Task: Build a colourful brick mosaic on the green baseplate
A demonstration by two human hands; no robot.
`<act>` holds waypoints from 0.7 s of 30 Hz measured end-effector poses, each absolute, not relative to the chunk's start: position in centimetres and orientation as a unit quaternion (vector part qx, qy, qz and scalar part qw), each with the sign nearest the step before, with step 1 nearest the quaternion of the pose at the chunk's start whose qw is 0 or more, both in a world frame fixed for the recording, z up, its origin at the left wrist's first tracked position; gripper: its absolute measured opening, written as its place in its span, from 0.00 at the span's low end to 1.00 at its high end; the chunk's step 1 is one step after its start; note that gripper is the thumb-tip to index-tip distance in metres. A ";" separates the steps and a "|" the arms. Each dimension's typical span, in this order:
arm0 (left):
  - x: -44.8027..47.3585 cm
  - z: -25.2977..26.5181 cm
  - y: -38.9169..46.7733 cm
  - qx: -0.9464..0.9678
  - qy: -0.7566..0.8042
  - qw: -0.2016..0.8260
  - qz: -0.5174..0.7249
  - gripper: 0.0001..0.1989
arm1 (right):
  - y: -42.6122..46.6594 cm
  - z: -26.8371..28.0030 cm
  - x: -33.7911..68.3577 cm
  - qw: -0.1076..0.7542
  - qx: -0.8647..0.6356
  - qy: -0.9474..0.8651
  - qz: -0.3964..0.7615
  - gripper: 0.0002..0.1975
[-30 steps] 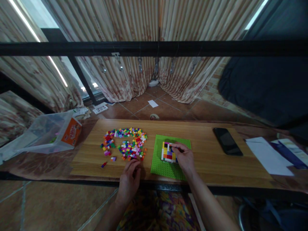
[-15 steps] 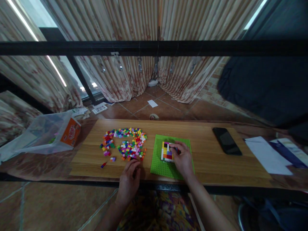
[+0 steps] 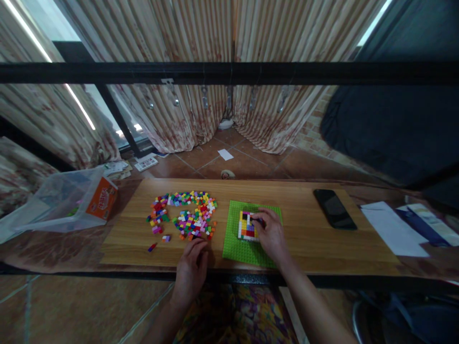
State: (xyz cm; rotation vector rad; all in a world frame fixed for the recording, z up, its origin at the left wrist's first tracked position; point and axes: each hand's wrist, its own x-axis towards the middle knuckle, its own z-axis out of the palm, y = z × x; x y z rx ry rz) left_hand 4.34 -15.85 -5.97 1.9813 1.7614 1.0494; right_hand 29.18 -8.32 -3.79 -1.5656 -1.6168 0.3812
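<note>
My right hand (image 3: 271,234) reaches over a block of mixed-colour building bricks (image 3: 244,230) fixed on a green studded baseplate (image 3: 234,251). Its thumb and fingers are pinched at the block's upper right, with a small dark brick (image 3: 259,221) showing between them. The fingers hide part of the block's right side. At the near edge of the loose brick pile (image 3: 195,222), my left hand (image 3: 191,265) rests with curled fingers on the tabletop. Whether its fingertips hold anything is hidden.
A red and blue brick piece (image 3: 152,247) and a small lilac and orange one (image 3: 166,238) lie left of the pile. A clear plastic tub (image 3: 64,191) stands at far left. To the right are a black phone (image 3: 334,209) and white papers (image 3: 392,229).
The view has shifted slightly, moving everything a little leftward. My right hand stays at the upper right of the brick block, and my left hand keeps its place by the pile.
</note>
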 end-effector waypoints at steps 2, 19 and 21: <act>4.3 -6.0 -15.8 0.688 0.612 0.145 0.362 0.12 | -8.1 -3.6 29.1 0.399 -0.620 -0.661 0.137 0.08; 4.4 -5.8 -15.9 0.689 0.606 0.153 0.368 0.11 | -8.3 -3.0 29.7 0.387 -0.659 -0.626 0.156 0.09; 4.4 -5.8 -15.9 0.687 0.608 0.151 0.368 0.11 | -8.4 -3.1 29.7 0.398 -0.662 -0.611 0.174 0.09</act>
